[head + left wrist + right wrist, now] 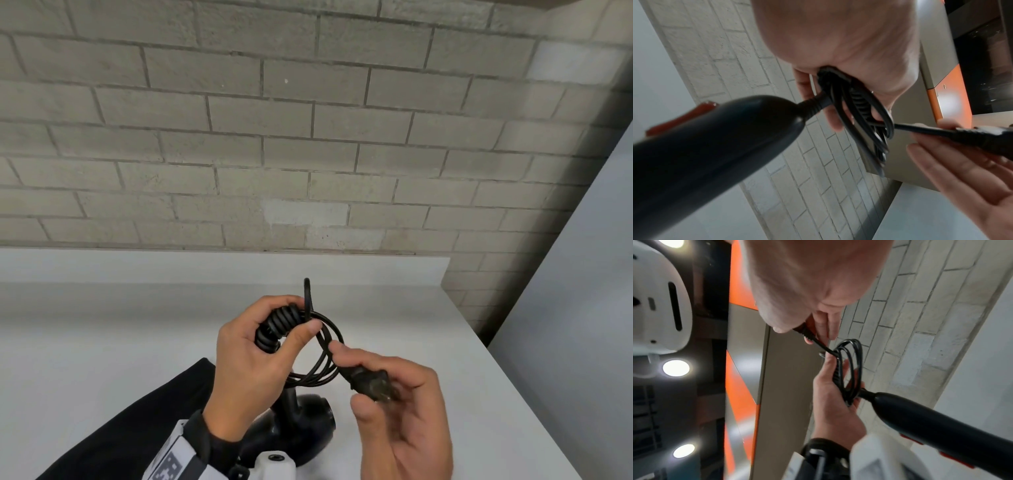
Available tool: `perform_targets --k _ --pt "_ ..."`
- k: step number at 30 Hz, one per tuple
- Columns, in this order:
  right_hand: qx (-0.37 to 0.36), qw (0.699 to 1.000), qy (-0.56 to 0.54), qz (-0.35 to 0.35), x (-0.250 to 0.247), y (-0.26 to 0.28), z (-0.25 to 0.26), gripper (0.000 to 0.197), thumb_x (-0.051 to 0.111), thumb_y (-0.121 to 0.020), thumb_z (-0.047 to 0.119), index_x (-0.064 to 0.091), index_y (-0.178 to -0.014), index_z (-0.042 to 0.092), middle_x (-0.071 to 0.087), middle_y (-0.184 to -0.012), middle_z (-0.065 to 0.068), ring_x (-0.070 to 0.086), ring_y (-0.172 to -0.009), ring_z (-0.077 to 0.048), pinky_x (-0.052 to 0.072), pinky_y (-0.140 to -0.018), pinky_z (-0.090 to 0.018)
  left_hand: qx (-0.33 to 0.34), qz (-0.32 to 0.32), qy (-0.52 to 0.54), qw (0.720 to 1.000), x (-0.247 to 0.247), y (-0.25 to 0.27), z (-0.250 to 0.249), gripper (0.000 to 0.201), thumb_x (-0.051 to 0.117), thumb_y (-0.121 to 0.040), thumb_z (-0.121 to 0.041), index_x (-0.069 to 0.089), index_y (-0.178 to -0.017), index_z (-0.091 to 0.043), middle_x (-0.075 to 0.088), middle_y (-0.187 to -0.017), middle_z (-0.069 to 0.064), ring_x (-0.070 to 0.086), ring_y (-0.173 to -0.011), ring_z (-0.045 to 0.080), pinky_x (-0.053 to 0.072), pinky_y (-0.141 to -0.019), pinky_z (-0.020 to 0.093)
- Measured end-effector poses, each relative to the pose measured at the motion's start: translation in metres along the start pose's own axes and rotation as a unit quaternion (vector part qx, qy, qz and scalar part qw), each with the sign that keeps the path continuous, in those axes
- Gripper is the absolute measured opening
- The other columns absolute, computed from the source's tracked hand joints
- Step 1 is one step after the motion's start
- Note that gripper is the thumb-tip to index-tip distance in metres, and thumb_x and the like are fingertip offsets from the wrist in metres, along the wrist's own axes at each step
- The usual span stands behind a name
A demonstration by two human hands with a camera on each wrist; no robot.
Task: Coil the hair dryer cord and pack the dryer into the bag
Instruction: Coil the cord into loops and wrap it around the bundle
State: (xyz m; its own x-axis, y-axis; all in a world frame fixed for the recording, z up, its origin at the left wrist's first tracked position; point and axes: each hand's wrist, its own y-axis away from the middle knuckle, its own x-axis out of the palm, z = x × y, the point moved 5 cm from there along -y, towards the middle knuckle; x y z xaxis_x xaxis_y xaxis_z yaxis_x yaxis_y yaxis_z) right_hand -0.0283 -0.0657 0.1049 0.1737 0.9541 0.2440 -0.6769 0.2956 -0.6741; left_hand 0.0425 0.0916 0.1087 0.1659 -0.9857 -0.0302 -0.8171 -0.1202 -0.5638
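My left hand (298, 317) grips a bundle of black cord (274, 329), wound in tight turns with wider loops (329, 356) hanging beneath the thumb. My right hand (352, 377) pinches the plug (371, 383) at the cord's free end, just right of the loops. The black hair dryer (301, 425) hangs under the left hand, above the white table. In the left wrist view its handle (715, 138) with red switches (680, 116) runs up to the coil (859, 113), and the plug (982, 138) lies in the right fingers. The right wrist view shows plug (805, 332), coil (851, 366) and handle (920, 418). No bag is in view.
The white table (102, 342) reaches a low white upstand and a grey brick wall (274, 154) behind. Its right edge (513, 377) borders a pale panel. A white camera mount (274, 462) sits on my left wrist. Orange and grey cabinets (742, 386) and ceiling lights show in the right wrist view.
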Motion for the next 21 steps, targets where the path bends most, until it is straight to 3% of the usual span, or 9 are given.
perform_targets --k 4,9,12,16,21 --pt "0.036 0.997 -0.063 -0.032 -0.007 -0.013 0.016 0.036 0.073 -0.077 0.051 0.064 -0.091 0.019 0.074 -0.077 -0.014 0.074 -0.080 -0.039 0.060 -0.075 -0.037 0.002 -0.008 -0.013 1.000 -0.001 0.002 0.001 0.027 0.074 -0.071 -0.047 0.070 -0.095 -0.036 0.074 -0.079 -0.010 0.070 -0.068 0.009 0.055 -0.066 0.019" --pt "0.076 0.991 -0.109 0.034 -0.016 -0.020 0.029 0.041 0.075 -0.075 0.051 0.063 -0.088 0.014 0.073 -0.072 -0.017 0.074 -0.077 -0.040 0.060 -0.073 -0.043 0.008 -0.023 -0.046 0.999 0.000 0.005 -0.002 0.028 0.070 -0.076 -0.052 0.070 -0.100 -0.038 0.073 -0.083 -0.009 0.069 -0.071 0.015 0.059 -0.063 0.040" --pt "0.127 0.982 -0.130 0.049 -0.018 -0.020 0.022 0.046 0.077 -0.072 0.054 0.063 -0.088 0.013 0.070 -0.067 -0.017 0.073 -0.072 -0.040 0.059 -0.075 -0.043 0.010 -0.018 -0.060 0.998 0.003 0.006 -0.005 0.030 0.069 -0.077 -0.053 0.070 -0.101 -0.036 0.073 -0.085 -0.011 0.070 -0.073 0.016 0.059 -0.065 0.039" --pt "0.181 0.971 -0.151 0.038 -0.015 -0.023 0.003 0.050 0.074 -0.072 0.059 0.062 -0.089 0.014 0.057 -0.060 -0.004 0.061 -0.053 -0.026 0.057 -0.082 -0.042 0.002 0.013 -0.058 0.998 0.012 0.010 -0.007 0.029 0.072 -0.075 -0.052 0.070 -0.099 -0.036 0.074 -0.086 -0.008 0.071 -0.078 0.019 0.059 -0.061 0.043" --pt "0.217 0.962 -0.164 0.019 -0.013 -0.036 -0.007 0.054 0.072 -0.070 0.063 0.061 -0.089 0.013 0.053 -0.064 -0.005 0.045 -0.045 -0.016 0.054 -0.062 -0.036 -0.021 0.054 -0.081 0.995 0.014 0.009 -0.009 0.028 0.076 -0.072 -0.050 0.070 -0.097 -0.039 0.074 -0.092 -0.016 0.071 -0.076 0.010 0.060 -0.067 0.044"
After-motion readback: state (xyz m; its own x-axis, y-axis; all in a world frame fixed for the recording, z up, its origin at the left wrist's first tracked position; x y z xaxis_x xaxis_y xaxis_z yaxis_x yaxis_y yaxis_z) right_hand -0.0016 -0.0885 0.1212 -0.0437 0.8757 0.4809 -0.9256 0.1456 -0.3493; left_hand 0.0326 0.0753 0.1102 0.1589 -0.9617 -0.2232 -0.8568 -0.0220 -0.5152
